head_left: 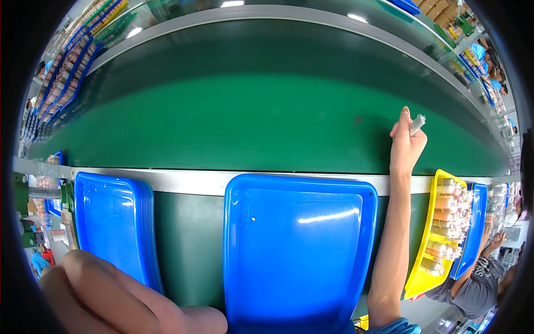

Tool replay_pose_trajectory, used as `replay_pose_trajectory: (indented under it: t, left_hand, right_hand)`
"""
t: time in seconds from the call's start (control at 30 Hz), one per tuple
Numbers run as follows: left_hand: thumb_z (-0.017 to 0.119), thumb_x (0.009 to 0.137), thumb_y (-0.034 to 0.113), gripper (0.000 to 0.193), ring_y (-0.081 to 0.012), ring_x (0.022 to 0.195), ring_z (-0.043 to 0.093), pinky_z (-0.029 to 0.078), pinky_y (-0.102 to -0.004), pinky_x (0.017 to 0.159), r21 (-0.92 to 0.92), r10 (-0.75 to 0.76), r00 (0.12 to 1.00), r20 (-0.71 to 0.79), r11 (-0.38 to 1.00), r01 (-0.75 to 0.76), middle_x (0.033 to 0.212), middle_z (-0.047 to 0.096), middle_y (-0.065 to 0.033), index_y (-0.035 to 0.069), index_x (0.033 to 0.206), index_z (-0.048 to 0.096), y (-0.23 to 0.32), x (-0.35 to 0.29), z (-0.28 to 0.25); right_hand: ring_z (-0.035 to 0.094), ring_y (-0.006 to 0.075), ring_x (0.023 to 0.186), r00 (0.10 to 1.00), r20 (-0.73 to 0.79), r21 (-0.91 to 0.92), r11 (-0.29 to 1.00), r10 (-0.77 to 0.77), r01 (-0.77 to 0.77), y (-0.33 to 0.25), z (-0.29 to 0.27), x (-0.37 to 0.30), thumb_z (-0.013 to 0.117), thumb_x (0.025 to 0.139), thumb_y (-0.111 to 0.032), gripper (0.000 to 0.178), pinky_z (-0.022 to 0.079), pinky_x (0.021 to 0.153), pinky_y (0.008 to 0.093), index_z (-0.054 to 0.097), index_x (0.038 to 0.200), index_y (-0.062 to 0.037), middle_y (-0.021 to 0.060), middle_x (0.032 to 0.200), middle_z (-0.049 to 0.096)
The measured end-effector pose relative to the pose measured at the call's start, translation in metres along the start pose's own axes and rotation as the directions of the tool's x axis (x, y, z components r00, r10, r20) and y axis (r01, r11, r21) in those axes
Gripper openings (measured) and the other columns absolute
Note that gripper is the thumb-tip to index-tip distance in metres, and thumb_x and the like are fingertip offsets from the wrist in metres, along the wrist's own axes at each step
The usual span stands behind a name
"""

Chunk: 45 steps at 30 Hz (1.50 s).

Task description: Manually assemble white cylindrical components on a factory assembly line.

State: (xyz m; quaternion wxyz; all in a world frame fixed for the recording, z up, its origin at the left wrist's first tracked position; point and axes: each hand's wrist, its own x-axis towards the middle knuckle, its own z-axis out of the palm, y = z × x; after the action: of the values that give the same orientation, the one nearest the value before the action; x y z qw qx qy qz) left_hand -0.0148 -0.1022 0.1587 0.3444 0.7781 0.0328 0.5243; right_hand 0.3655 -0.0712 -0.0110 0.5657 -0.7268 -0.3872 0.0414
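Showing nearest the camera, the left hand (111,298) has folded fingers; whether it holds anything cannot be told. Lowering it carelessly could bump the stacked blue trays (108,222). A wide blue tray (295,261) sits centrally, against the metal edge (189,183). Swinging the right forearm (392,239) outward could catch the yellow tray (423,253) and spill its pale bundles (445,209). Farther out, over the green belt (222,122), the right hand (409,146) is closed around a pale roll (416,124); a loosened grip would likely drop it there.
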Motion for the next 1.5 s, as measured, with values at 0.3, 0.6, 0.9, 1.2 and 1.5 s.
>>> replay_pose_trajectory:
  t: [0.3, 0.6, 0.9, 1.2, 1.5]
  left_hand:
    - [0.057, 0.105, 0.036, 0.055, -0.007, 0.06, 0.039, 0.036, -0.0216, 0.053, 0.074, 0.076, 0.997, -0.032, 0.995, -0.074, 0.089, 0.059, -0.002, 0.005, 0.149, 0.044, 0.01, 0.013, 0.004]
    - [0.052, 0.107, 0.034, 0.052, -0.0046, 0.055, 0.037, 0.033, -0.0186, 0.049, 0.403, 0.103, 0.897, -0.43, 0.911, 0.089, 0.085, 0.059, -0.0029, -0.001, 0.144, 0.05, -0.026, 0.008, -0.013]
    - [0.068, 0.099, 0.014, 0.017, -0.0011, 0.06, 0.044, 0.034, -0.0202, 0.053, 0.16, -0.457, 0.619, -0.638, 0.708, 0.688, 0.071, 0.057, 0.0048, 0.004, 0.111, 0.075, -0.172, -0.077, -0.006]
    - [0.065, 0.102, 0.021, 0.025, -0.0049, 0.061, 0.052, 0.041, -0.0235, 0.053, 0.196, -0.662, 0.554, -0.504, 0.537, 0.82, 0.07, 0.063, 0.0, -0.002, 0.096, 0.074, -0.174, -0.07, 0.004]
    - [0.071, 0.096, 0.02, 0.022, -0.0056, 0.05, 0.044, 0.036, -0.0267, 0.047, 0.236, -0.608, 0.596, -0.525, 0.568, 0.788, 0.057, 0.058, -0.0025, -0.001, 0.09, 0.074, -0.18, -0.073, 0.005]
  right_hand:
    - [0.034, 0.0059, 0.048, 1.0, -0.011, 0.009, 1.0, 0.001, -0.001, 0.002, -0.002, 0.0, 0.061, 0.103, -0.034, 0.059, 0.024, 0.049, 0.029, 0.049, 0.053, -0.0048, -0.0043, 0.049, 0.04]
    - [0.034, 0.005, 0.048, 0.999, 0.008, 0.054, 0.998, 0.042, -0.043, -0.009, 0.004, 0.001, 0.06, 0.104, -0.03, 0.057, 0.025, 0.048, 0.0284, 0.048, 0.053, -0.0062, -0.004, 0.05, 0.042]
    - [0.034, 0.0061, 0.05, 0.996, -0.062, 0.067, 0.996, 0.064, -0.06, -0.011, -0.001, 0.0, 0.059, 0.105, -0.03, 0.059, 0.025, 0.049, 0.0294, 0.045, 0.052, -0.0063, -0.004, 0.051, 0.039]
    - [0.036, 0.0081, 0.048, 0.996, -0.033, 0.044, 0.996, 0.081, -0.08, -0.018, -0.004, -0.001, 0.058, 0.104, -0.027, 0.06, 0.027, 0.048, 0.0316, 0.046, 0.051, -0.0035, -0.0016, 0.048, 0.041]
    - [0.041, 0.0088, 0.046, 0.991, 0.051, -0.012, 0.993, 0.12, -0.12, -0.014, -0.007, 0.0, 0.057, 0.103, -0.03, 0.057, 0.034, 0.047, 0.0323, 0.054, 0.054, -0.0016, 0.0007, 0.047, 0.045]
